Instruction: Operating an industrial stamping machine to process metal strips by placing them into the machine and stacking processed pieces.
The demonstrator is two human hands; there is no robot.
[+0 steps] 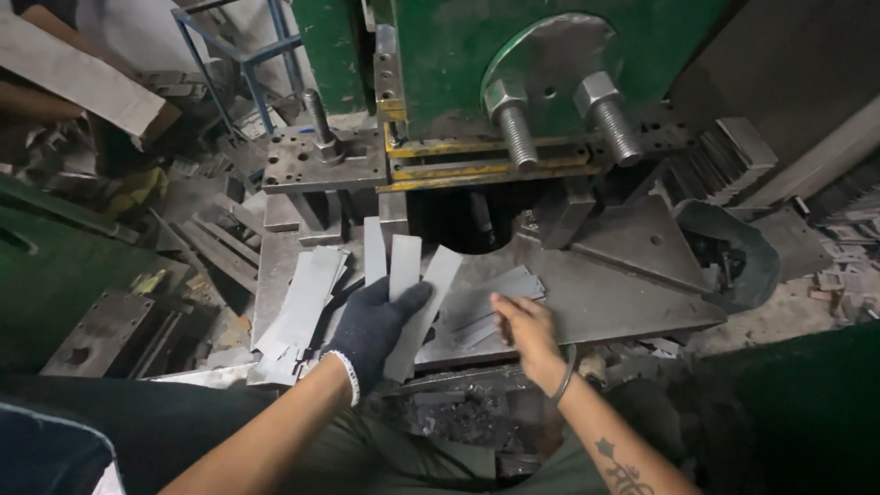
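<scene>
My left hand (374,323), in a dark knit glove with a white cuff, grips a fan of flat grey metal strips (405,266) that point up toward the press. My bare right hand (524,330), a bangle on its wrist, rests palm down on a loose pile of similar strips (500,291) lying on the steel press bed (605,293). Both hands are in front of the green press (440,55), below its dark die opening (463,220).
A stack of cut strips (302,307) lies left of my gloved hand. Two large bolts (515,124) jut from the press face. Scrap metal and plates litter the left floor; a stack of plates (724,160) and a dark bin (733,252) stand right.
</scene>
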